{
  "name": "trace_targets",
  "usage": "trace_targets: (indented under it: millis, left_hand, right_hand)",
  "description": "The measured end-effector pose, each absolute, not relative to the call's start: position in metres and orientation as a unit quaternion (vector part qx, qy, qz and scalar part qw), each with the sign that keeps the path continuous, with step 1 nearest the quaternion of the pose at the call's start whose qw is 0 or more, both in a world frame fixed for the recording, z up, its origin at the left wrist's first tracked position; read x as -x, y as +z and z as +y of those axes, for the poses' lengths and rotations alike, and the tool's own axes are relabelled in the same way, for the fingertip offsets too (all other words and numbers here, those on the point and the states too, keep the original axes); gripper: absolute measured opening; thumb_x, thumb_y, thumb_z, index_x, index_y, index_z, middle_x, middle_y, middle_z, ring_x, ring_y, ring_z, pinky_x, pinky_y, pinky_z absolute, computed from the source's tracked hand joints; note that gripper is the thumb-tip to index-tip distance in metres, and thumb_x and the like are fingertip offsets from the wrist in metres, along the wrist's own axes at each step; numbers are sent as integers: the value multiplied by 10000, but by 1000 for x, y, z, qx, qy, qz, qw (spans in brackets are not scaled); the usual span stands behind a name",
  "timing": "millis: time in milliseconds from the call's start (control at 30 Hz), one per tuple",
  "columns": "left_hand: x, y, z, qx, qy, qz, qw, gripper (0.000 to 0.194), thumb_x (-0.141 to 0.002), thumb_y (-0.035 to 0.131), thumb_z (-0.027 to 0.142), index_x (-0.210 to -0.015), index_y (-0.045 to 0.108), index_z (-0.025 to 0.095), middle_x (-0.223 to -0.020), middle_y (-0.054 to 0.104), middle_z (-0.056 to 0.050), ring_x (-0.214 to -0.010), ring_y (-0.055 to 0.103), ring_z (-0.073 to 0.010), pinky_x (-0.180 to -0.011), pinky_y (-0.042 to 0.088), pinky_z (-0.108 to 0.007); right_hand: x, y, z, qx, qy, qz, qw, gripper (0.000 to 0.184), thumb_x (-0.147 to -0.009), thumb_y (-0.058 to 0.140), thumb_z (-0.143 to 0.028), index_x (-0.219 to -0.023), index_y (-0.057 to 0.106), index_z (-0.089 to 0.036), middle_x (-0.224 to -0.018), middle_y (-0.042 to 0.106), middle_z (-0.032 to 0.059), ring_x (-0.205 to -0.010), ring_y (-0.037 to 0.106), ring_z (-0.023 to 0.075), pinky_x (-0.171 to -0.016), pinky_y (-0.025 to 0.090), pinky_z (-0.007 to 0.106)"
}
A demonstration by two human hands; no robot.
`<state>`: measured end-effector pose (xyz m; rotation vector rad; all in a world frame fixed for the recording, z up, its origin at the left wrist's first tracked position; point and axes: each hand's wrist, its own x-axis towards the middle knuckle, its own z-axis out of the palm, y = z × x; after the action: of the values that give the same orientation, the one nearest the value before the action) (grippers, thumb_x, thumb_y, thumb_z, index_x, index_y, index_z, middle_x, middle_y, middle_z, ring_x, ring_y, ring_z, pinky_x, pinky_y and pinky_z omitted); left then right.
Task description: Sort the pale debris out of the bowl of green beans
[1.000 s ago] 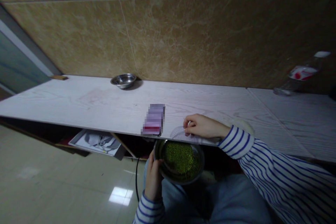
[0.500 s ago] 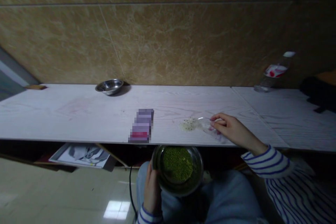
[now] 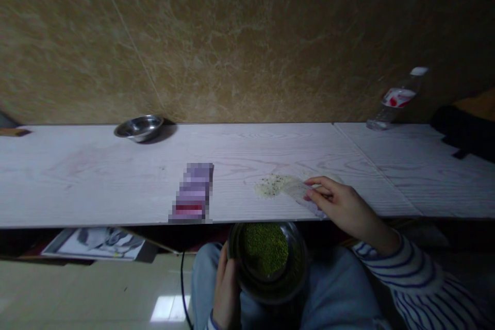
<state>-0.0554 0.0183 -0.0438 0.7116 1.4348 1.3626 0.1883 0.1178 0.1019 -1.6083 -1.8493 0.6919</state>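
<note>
My left hand [image 3: 227, 284] is closed on the rim of a steel bowl [image 3: 297, 268], over my lap just below the table edge. Small green beans [image 3: 266, 248], which look like mung beans, lie in it. On the tabletop my right hand [image 3: 335, 197] pinches a clear, thin plastic piece [image 3: 299, 195], tilted low against the surface; whether it is a bag or a cup I cannot tell. Pale grains with dark specks [image 3: 273, 185] are spread at its left end, and more pale grains show behind my fingers.
A shallow steel bowl [image 3: 139, 129] stands near the wall at the left. A blurred purple flat item [image 3: 193, 191] lies by the front edge. At the back right are a plastic bottle [image 3: 398, 99] and a dark cloth-like thing [image 3: 469, 126]. An open drawer [image 3: 96, 247] is under the table.
The view has shifted a little. The pale grains are spread wider, with some now behind my right hand. The plastic piece has tilted and moved nearer the front edge; my left hand keeps the bowl.
</note>
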Motion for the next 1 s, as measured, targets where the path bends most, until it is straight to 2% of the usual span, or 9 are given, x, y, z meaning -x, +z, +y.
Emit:
trace_targets:
  millis: [167,333,500,667,867,1000]
  left_hand:
    - [55,-51,22,-292,545,613,493,550,-857,494,392,-1308,556,83,-1440,539,-190,-1399,412,-319,-1182,258,-468]
    - [58,-64,21,-314,539,610,489,502,-891,472,374,-1323,568,137,-1481,515,-143,-1415,399,-268,-1189,249,-425]
    - [61,-69,20,-299,534,626,483,549,-879,488,413,-1336,567,117,-1462,540,-146,-1430,376,-269,-1188,243,-397]
    - [58,-65,21,-315,519,627,488,504,-910,450,358,-1350,570,145,-1479,532,-118,-1428,382,-242,-1169,274,-349]
    - [51,-61,25,-303,513,633,493,495,-913,463,370,-1341,595,159,-1478,534,-118,-1427,383,-262,-1170,281,-384]
    - [47,-62,25,-292,525,620,504,500,-877,501,359,-1322,605,153,-1456,556,-122,-1420,392,-271,-1181,254,-400]
  right_hand:
    - [-153,104,116,565,171,-759,275,241,-909,524,-240,-1097,672,-214,-908,797,44,-825,754,219,-719,559,302]
    - [-123,102,120,537,136,-801,227,283,-931,509,-204,-1159,675,-183,-965,791,83,-876,753,247,-784,575,356]
    - [-125,97,124,550,114,-801,209,278,-934,513,-203,-1156,680,-190,-990,788,88,-894,753,253,-788,582,365]
    - [-146,99,130,575,98,-786,205,264,-936,516,-204,-1143,681,-197,-919,794,59,-839,756,237,-748,576,338]
    - [-163,102,139,596,66,-780,178,276,-940,508,-206,-1152,684,-183,-972,793,84,-869,758,253,-768,570,347]
    - [-172,102,144,599,45,-776,190,276,-940,510,-216,-1148,690,-199,-1000,791,79,-909,752,252,-794,564,341]
